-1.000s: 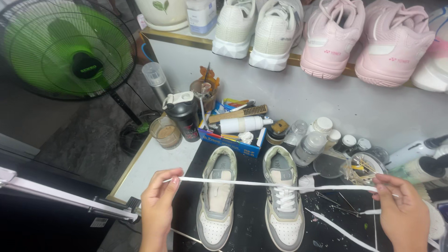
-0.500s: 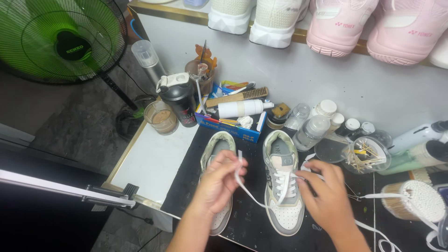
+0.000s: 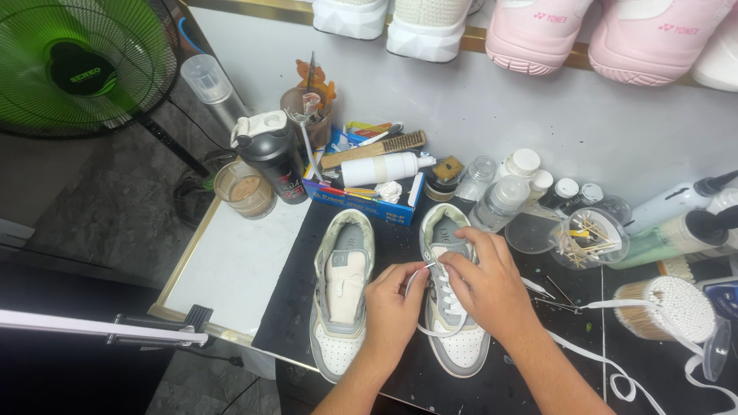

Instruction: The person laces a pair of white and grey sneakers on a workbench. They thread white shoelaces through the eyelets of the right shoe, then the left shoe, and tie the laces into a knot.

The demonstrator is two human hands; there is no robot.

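Head view, looking down on a black mat with two grey-and-cream sneakers side by side, toes toward the near edge. Right sneaker partly laced in white; left sneaker without laces, tongue bare. Both hands over the right sneaker: left hand with thumb and forefinger pinched on one end of the white lace, other fingers curled under; right hand with fingertips pressed together at the eyelets, gripping the same lace just beside the left hand (exact hold hidden by the knuckles). Rest of the lace trailing off to the right across the mat in loose loops.

Behind the sneakers, one blue open box, rectangular, with a red-and-white strip on its front, holding one wooden brush and one white tube. Left of it, one black shaker bottle with a red label patch low on its side, and one glass of brownish drink. Right of the box, a cluster of small clear bottles with white caps (about six, some overlapping). Two tubs of cotton swabs: one clear, one at the right edge. One green fan at upper left, dark round hub badge. On the shelf above, two white shoes and two pink shoes, cut off by the frame.
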